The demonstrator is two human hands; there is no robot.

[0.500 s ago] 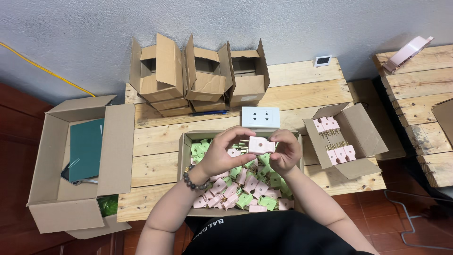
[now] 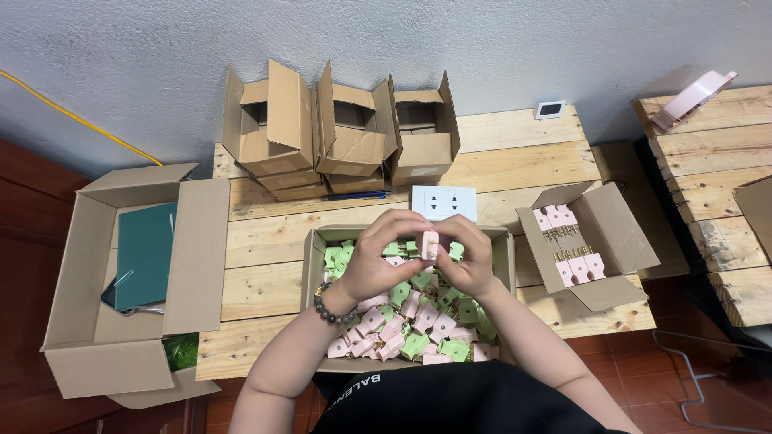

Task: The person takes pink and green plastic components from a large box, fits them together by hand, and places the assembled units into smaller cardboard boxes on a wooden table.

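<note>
Both my hands meet over a cardboard box (image 2: 310, 265) full of pink and green plastic plug parts (image 2: 402, 321). My left hand (image 2: 378, 261), with a bead bracelet at the wrist, and my right hand (image 2: 470, 253) together pinch one pink plug part (image 2: 429, 244) between their fingertips. A white socket plate (image 2: 444, 202) lies on the wooden pallet table (image 2: 265, 241) just beyond my hands.
A smaller box (image 2: 623, 241) at the right holds pink parts in rows. Three open empty cartons (image 2: 346, 133) stand at the back. A large carton (image 2: 193, 257) with a green book sits at the left. A blue pen (image 2: 354, 195) lies by the cartons.
My hands have closed in around the pink part, which now stands more upright between the fingertips. Nothing else has moved.
</note>
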